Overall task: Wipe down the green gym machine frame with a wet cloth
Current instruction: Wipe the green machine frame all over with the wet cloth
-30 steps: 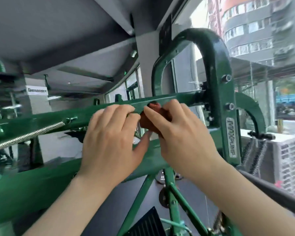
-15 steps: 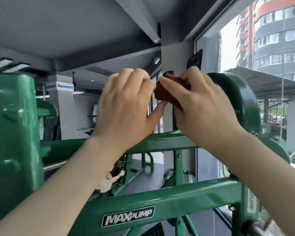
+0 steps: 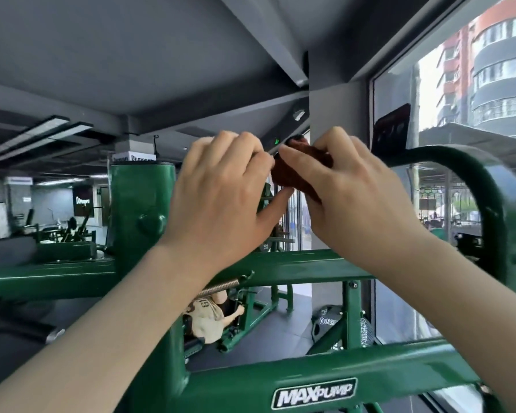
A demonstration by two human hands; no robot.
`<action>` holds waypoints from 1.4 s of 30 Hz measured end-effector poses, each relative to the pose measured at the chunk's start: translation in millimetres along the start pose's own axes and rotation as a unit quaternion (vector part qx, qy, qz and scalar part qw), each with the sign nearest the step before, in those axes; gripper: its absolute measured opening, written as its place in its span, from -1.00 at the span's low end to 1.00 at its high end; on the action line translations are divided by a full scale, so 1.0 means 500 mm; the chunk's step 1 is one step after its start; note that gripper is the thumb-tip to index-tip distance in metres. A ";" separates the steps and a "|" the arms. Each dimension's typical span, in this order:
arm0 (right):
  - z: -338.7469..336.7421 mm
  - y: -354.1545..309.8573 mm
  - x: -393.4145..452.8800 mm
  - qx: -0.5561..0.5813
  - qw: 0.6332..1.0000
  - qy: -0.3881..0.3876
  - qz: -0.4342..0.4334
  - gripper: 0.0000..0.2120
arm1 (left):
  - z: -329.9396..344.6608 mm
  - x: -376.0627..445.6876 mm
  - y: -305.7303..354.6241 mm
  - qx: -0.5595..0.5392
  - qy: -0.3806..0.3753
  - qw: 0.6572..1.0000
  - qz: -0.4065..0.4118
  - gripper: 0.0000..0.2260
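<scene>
- Cloth (image 3: 298,174), a dark reddish-brown wad, is held up in the air between both hands, clear of the green frame (image 3: 310,380).
- Left hand (image 3: 221,192): the fingers are curled, with the thumb pressed to the cloth's lower edge; the grip is closed on it.
- Right hand (image 3: 349,192): the grip is closed around the cloth from the other side.
- A second ago the cloth was pressed against a frame bar; it has since been lifted off and the view raised.
- Wiping is judged to be paused, probably for the cloth to be refolded, with the curved bar (image 3: 489,186) beside the hands left to clean.
</scene>
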State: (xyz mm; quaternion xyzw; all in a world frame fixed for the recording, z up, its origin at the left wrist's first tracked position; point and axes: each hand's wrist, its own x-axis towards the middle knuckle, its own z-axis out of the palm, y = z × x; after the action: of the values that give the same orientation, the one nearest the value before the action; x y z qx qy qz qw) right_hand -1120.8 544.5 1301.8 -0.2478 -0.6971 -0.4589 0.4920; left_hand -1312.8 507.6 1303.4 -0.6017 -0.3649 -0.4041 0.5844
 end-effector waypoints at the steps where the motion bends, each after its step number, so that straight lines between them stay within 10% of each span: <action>1: 0.005 -0.019 0.006 -0.002 1.000 -0.001 0.001 -0.45 | -0.008 -0.010 -0.019 0.002 -0.003 1.000 0.002 -0.68; 42: 0.147 -0.468 0.125 -0.119 0.985 -0.122 -0.020 -0.42 | -0.021 -0.353 -0.505 -0.116 -0.053 0.991 0.045 -0.66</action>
State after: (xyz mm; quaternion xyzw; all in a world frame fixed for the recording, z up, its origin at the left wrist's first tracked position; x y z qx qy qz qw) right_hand -1365.5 496.2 1259.3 -0.3448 -0.6974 -0.5143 0.3609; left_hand -1615.5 515.6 1245.5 -0.7017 -0.3188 -0.3841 0.5083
